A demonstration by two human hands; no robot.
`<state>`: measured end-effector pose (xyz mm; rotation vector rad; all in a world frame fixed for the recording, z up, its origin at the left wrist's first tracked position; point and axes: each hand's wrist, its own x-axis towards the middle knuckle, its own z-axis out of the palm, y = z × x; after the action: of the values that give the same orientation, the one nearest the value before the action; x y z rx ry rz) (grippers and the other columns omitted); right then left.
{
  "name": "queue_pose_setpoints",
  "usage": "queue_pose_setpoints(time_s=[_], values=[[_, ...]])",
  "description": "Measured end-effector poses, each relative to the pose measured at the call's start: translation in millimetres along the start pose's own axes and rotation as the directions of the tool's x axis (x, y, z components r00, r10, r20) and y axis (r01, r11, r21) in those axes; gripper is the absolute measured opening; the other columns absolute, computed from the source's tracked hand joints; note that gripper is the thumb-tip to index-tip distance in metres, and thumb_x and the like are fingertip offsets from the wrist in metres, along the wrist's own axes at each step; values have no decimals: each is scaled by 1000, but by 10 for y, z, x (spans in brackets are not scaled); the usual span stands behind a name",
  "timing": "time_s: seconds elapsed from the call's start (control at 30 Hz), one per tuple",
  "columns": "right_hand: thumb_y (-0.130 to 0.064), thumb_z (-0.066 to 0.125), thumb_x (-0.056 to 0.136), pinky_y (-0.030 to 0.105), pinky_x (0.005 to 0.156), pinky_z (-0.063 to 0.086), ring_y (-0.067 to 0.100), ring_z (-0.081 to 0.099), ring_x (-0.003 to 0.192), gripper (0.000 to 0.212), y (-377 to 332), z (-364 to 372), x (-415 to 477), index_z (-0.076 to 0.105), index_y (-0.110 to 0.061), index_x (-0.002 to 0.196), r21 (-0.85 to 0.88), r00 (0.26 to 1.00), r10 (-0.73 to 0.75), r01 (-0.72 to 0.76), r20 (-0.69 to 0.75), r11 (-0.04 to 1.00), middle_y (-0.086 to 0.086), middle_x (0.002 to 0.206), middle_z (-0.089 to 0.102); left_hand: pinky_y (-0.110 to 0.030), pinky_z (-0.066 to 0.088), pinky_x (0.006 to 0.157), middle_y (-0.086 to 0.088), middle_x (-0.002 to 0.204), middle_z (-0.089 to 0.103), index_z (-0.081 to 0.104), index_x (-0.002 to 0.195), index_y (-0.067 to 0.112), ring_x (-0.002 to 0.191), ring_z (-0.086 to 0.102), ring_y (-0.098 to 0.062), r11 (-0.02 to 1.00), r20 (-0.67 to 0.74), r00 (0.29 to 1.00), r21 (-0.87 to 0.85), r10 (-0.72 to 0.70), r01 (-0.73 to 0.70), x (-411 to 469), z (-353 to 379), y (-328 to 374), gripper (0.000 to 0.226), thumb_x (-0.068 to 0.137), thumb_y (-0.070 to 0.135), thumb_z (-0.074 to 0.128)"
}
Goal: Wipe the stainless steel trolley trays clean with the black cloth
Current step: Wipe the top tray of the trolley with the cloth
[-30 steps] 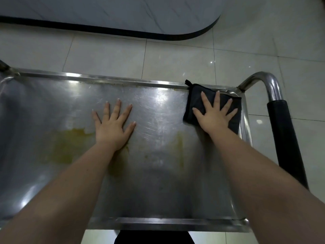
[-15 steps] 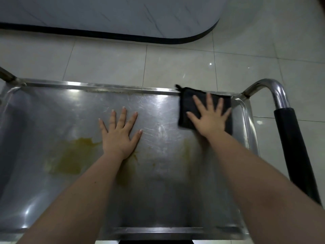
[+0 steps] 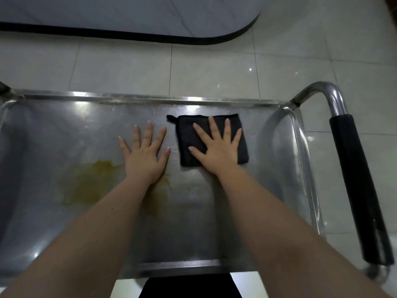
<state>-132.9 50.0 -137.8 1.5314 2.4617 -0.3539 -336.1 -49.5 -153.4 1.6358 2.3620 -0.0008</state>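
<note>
Looking down on the stainless steel tray [image 3: 64, 130] of a trolley. On the tray's floor, toward its far rim and right of its middle: the black cloth [image 3: 189, 134], folded into a rough square, lying flat, a small loop sticking out at its far left corner. Pressed down by the right hand [image 3: 217, 147], fingers straight and spread, palm over the cloth's near half, nothing gripped. Just left of that, near the tray's middle: the left hand [image 3: 146, 155], likewise flat and splayed, bare palm on the metal, holding nothing, parted from the cloth by a narrow strip of steel. Toward the tray's left half, closer to its near rim: a yellow-brown stain [image 3: 92, 181], smeared, its right edge reaching the left wrist; a fainter streak of the same colour beside the left forearm. Scratches and glare across the tray's far part. Beyond the tray's right end: a bent steel handle [image 3: 352, 179] with a black grip. Past the tray's far rim: pale floor tiles [image 3: 214, 67], then a pale slab [image 3: 129, 14] edged in black.
</note>
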Motion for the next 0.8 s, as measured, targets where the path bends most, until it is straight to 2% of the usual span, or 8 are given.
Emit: queue_pose_setpoints(time_s=[0.07,0.17,0.23,0.33,0.43,0.57,0.63,0.8], values=[[-84,10,79,68,109,-17,39,-19,146,73,471,-13,-88,-9,-59,145,-3,992,130,-130,-3,992,-10,163,-13,-64,-13,113,9,163,-17,-14,148,51,149,-18,-26,1000,9,1000,-15,7,-7,11,-1,-8,63,90,70,0],[-89,1,74,70,110,-10,40,-18,146,78,1279,-68,-366,-11,-59,145,19,910,413,-414,19,910,-9,163,-14,-64,-15,112,8,163,-16,-10,150,50,149,-17,-27,1000,8,1000,-10,8,-8,15,-12,19,64,91,69,3],[-90,-6,68,69,110,-9,40,-20,146,86,1501,-109,-518,-9,-57,147,9,871,490,-491,45,871,-8,163,-15,-65,-16,112,7,163,-16,-11,150,48,149,-18,-28,1000,10,1000,-4,14,-14,0,-11,38,64,92,69,3],[-88,1,72,71,110,-9,44,-18,145,83,1123,-44,-488,-10,-56,148,29,907,420,-421,40,906,-7,163,-18,-65,-16,111,6,163,-15,-9,151,48,149,-18,-29,1000,6,1000,-4,15,-15,-3,-24,43,63,93,67,4],[-85,4,74,70,107,-16,47,-19,144,80,229,133,-487,-10,-56,147,-13,987,163,-162,12,987,-7,162,-18,-65,-15,112,6,163,-15,-8,151,48,149,-17,-29,1000,14,1000,-6,16,-16,10,-36,30,60,95,64,7],[-82,11,82,67,108,-18,42,-21,145,72,-250,239,-638,-8,-57,147,-38,998,-55,55,-14,998,-9,163,-15,-65,-13,113,6,164,-14,-8,151,49,149,-16,-29,1000,11,1000,12,14,-15,-2,-43,39,57,98,58,11],[-83,13,81,65,109,-19,40,-20,146,72,88,209,-656,-8,-60,145,2,999,4,-4,-34,1000,-13,163,-14,-64,-14,113,7,163,-15,-9,151,48,149,-16,-28,1000,26,1000,10,11,-11,-3,-57,42,57,98,60,11],[-87,5,74,66,113,-9,39,-13,148,77,1386,124,-945,-11,-60,144,16,909,417,-417,-13,909,-11,164,-10,-65,-13,112,5,164,-13,-6,152,47,149,-15,-29,1000,38,999,-2,8,-8,-18,-78,70,59,98,60,12]])
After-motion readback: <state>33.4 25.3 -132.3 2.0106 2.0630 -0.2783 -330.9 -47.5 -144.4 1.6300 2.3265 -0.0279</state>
